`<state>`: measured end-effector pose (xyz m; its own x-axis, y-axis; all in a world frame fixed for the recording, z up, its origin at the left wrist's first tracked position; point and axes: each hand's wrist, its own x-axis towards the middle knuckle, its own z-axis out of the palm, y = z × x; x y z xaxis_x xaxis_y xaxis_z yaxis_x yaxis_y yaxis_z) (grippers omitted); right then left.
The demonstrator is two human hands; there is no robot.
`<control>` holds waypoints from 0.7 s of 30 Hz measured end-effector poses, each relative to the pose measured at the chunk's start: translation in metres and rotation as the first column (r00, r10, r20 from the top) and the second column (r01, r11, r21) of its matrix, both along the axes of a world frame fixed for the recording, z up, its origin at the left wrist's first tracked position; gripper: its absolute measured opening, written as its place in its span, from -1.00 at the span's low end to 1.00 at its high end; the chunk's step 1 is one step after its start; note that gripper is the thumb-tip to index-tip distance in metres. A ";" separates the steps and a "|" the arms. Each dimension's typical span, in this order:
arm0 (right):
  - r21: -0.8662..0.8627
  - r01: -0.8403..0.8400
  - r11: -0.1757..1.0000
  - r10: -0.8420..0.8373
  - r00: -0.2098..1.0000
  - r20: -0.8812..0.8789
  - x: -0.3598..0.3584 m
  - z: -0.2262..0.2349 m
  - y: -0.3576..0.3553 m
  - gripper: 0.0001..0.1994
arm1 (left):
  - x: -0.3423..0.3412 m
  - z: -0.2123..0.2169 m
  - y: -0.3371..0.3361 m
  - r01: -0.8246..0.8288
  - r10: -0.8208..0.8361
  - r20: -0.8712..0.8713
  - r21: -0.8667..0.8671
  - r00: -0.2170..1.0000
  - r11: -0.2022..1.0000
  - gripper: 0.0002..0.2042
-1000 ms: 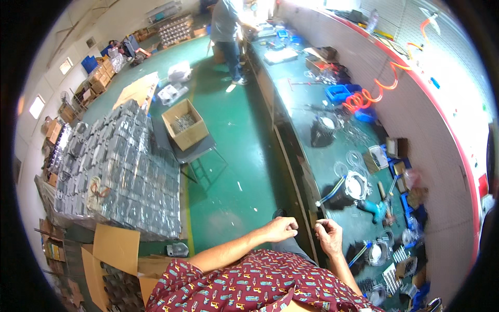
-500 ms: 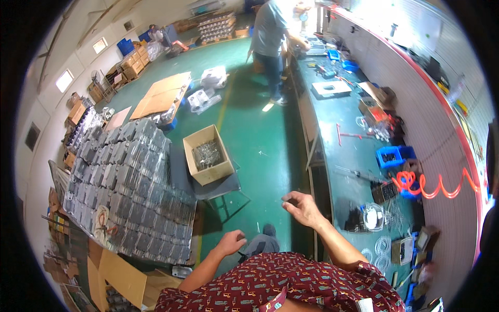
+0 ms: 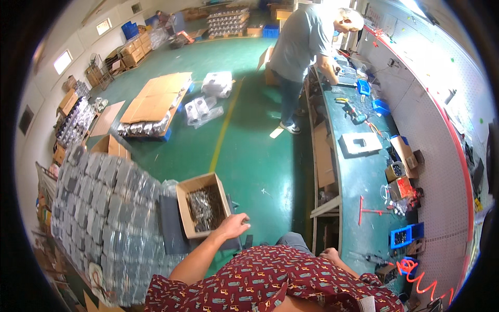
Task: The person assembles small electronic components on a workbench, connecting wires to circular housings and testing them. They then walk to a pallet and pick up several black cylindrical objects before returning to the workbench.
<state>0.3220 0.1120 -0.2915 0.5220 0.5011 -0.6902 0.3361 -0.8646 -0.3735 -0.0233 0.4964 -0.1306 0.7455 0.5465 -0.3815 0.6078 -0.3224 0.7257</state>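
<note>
My left hand [image 3: 233, 226] is held at the near right corner of a cardboard box [image 3: 223, 195], its fingers loosely bent and apart with nothing in them. Inside the box lies a heap of thin metal parts [image 3: 201, 210], too small to make out singly. The box rests on a dark chair [image 3: 174, 223]. Low beside the workbench's near edge is my right hand [image 3: 330, 255], its fingers half curled and seemingly without anything in them. The green-topped workbench [image 3: 349, 182] runs away from me along the right side.
Left of the chair stands a large stack of wrapped grey metal parts [image 3: 117, 218]. A co-worker [image 3: 304, 49] bends over the bench's far end. On the bench lie a white plate [image 3: 361, 143], a red T-handle tool [image 3: 362, 210], blue bins [image 3: 400, 237] and a coiled red hose [image 3: 416, 275].
I have moved forward, so the box on the chair is closer. My left hand has come up beside the box. My right hand has dropped back and lower, near the bench.
</note>
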 end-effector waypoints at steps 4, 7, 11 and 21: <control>-0.115 0.135 0.984 -0.131 0.991 0.036 0.032 -0.010 0.079 -0.71 | 0.061 -0.014 0.112 0.021 -0.019 0.044 -0.035 0.999 0.999 -0.63; -0.231 0.119 0.966 -0.126 0.992 -0.016 0.079 -0.041 0.168 -0.64 | 0.076 -0.079 0.193 -0.057 0.057 0.001 -0.102 0.998 0.993 -0.65; -0.176 -0.239 0.955 0.238 0.971 -0.028 0.151 -0.077 0.358 -0.74 | 0.032 -0.163 0.284 -0.254 0.226 -0.256 -0.085 0.940 0.963 -0.75; 0.504 -0.391 0.770 0.418 0.906 0.063 0.220 0.019 0.923 -0.67 | -0.030 -0.195 0.486 -0.564 0.441 -0.505 -0.115 0.742 0.818 -0.78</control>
<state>0.5419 1.0350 -0.2721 0.1654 0.9367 -0.3085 0.5818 -0.3452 -0.7364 -0.0537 0.9825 -0.3256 0.1067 0.6348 -0.7653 0.8956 0.2730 0.3513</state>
